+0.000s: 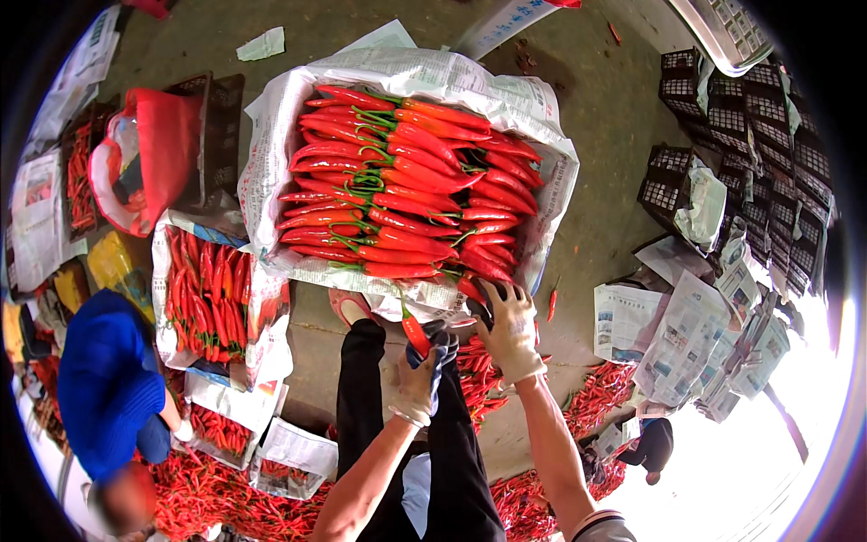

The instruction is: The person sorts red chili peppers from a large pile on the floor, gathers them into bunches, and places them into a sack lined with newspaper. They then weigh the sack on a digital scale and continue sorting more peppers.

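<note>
Both my hands wear pale work gloves with dark palms. My left hand (pixel 423 375) is closed around a red chili pepper (pixel 414 332), its green stem pointing up toward the crate. At the near right corner of the newspaper-lined crate (pixel 271 172), my right hand (pixel 508 330) has its fingers curled on another red chili pepper (pixel 470 289); the hand covers part of it. Inside the crate, long red chili peppers (pixel 411 185) lie in neat rows, many with green stems meeting in the middle.
Another lined crate of peppers (pixel 209 298) stands left, beside a person in blue (pixel 108 379). Loose peppers (pixel 217 497) are heaped on the floor. Newspapers (pixel 691 334) and stacked dark plastic crates (pixel 759 135) are on the right. A red bag (pixel 167 144) sits at far left.
</note>
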{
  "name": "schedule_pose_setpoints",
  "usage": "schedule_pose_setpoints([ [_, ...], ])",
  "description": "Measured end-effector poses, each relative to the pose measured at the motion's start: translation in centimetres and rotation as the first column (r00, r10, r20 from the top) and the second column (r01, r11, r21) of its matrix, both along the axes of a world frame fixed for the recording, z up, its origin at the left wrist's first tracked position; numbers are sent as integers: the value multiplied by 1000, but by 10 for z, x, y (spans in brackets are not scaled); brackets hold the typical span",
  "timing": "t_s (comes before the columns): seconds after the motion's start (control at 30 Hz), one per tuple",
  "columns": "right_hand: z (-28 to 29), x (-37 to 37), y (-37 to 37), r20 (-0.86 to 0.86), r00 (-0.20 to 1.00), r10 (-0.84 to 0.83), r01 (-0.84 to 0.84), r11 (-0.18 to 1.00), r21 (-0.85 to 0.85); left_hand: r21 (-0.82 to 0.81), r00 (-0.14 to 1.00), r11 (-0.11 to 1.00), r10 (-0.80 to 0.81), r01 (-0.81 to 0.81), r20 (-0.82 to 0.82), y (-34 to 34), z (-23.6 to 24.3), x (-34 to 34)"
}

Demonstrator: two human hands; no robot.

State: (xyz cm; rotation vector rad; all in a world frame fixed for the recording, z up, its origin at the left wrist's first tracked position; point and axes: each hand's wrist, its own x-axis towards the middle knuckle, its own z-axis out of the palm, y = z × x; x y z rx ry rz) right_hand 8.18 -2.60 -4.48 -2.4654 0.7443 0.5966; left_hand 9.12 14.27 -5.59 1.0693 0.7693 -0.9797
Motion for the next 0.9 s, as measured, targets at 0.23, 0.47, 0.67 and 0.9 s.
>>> schedule_pose_setpoints([
  [0.23, -16, -12, 8, 251, 964, -91, 125, 985, -123, 30, 998, 998, -55, 56, -21, 23, -17, -13],
  [0.47, 28, -57, 61, 64, 860, -507, 401, 747, 530, 24, 976, 976, -217, 217, 1, 33, -4, -29],
  [0.67, 68, -72, 90, -57, 873, -484, 408, 663, 628, -49, 987, 986, -162, 162, -5, 30, 18, -35],
  [0.9, 69, -86, 79, -41, 908, -417, 353, 709, 610, -82, 980, 977, -197, 196, -11, 18, 46, -29],
])
